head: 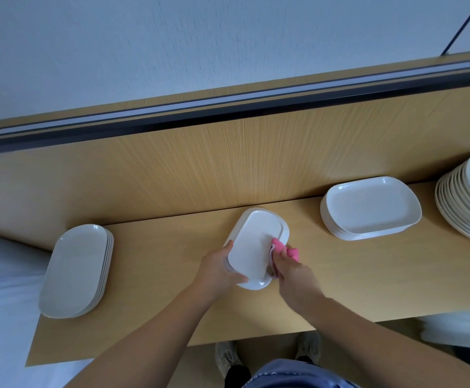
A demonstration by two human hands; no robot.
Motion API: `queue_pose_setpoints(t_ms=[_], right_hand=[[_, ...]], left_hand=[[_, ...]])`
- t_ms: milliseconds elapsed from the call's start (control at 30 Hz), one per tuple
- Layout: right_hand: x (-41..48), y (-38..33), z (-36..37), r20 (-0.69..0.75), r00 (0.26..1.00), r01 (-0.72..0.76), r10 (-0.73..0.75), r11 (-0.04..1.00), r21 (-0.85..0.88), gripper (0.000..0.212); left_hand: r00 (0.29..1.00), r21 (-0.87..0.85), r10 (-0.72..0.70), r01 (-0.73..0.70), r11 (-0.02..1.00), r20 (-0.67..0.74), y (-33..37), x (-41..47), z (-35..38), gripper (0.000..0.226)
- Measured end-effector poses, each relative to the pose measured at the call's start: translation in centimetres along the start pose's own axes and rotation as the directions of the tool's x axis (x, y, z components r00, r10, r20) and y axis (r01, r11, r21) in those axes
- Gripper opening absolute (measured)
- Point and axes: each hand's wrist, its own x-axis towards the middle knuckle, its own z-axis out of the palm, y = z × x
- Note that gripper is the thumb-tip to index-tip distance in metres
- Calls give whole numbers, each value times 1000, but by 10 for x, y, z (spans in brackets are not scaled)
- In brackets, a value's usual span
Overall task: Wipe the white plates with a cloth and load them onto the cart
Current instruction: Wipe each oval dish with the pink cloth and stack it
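Observation:
A white oblong plate (pixel 253 242) is held upside down, its base facing me, over the wooden table (pixel 172 247) near the middle. My left hand (pixel 219 268) grips its near-left rim. My right hand (pixel 287 268) holds a bunched pink cloth (pixel 285 249) against the plate's right edge. A stack of white oval plates (pixel 74 271) lies at the table's left end. A stack of white rectangular plates (pixel 371 208) sits to the right, and a taller stack of round plates (pixel 469 197) stands at the far right edge.
A wooden back panel (pixel 228 163) rises behind the table, with a dark rail and pale wall above. White bedding (pixel 1 303) lies at the left. A white object (pixel 458 329) sits below the table at the right. My shoes show under the table's near edge.

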Motion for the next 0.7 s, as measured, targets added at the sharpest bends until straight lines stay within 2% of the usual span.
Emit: queue_pose_setpoints(t_ms=[33,100,167,233,333,433,600,700], right_hand=[[-7,-5,1,-15,999,35,-35,999,-28,65],[-18,-9,6,-41,975,211,-217,971,-115,77],[-25,-3,11,-18,937,330,-348,902,-278,74],[-31,4,7,17,905,410,-425,860,-305,69],[-28,12,-7,-45,890,438,-453,879,-188,68],[-16,9,-18,-82,872,453,-482,859,-238,67],[-3,8,-6,135,837,538,-531,752,-380,79],[3,18,-2,155,833,548,-531,756,-359,75]], left_hand=[[1000,6,1,0,1000,-6,1,0,0,98],[1000,-18,-8,8,1000,-23,1,1,1,98],[999,-53,-16,14,999,-33,1,2,2,96],[1000,-67,-8,7,998,-23,1,2,1,96],[1000,-82,-12,11,997,-17,1,2,-1,97],[1000,-85,1,-2,996,-7,3,4,-2,95],[1000,-76,16,-15,997,8,6,4,-3,96],[999,-75,33,-31,997,19,6,7,-4,86]])
